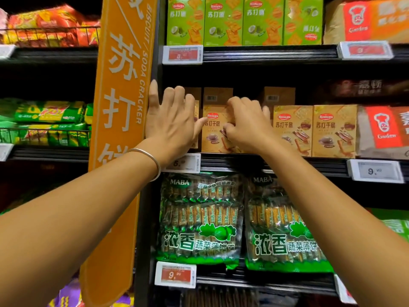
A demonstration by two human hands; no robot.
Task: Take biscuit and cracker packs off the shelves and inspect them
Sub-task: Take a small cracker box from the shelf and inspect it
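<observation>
Head view: four green cracker boxes [243, 21] are being displayed in a row at 12 o'clock on the top shelf. Two green MABA bags [200, 220] are being shown side by side at 6 o'clock. On the middle shelf, four tan cracker boxes [334, 129] are being seen standing face-out. Whether another is being hidden behind the right hand cannot be told. Three more boxes with barcodes are being kept behind them. Five price tags [182, 54] are being carried on this bay's shelf edges.

The centre box [212, 134], second in the tan row, is being framed by both hands. It is lying at 3 o'clock from the left hand [170, 125] and at 9 o'clock from the right hand [247, 125]. The left hand is being held wide and flat, fingers spread upward, with its thumb tip being pressed to the box front. The right hand's fingers are being curled round the box's upper right edge, and the box is being pinched there. One silver bangle [152, 160] is being worn on the left wrist, beside one orange sign [124, 107] at 9 o'clock.
</observation>
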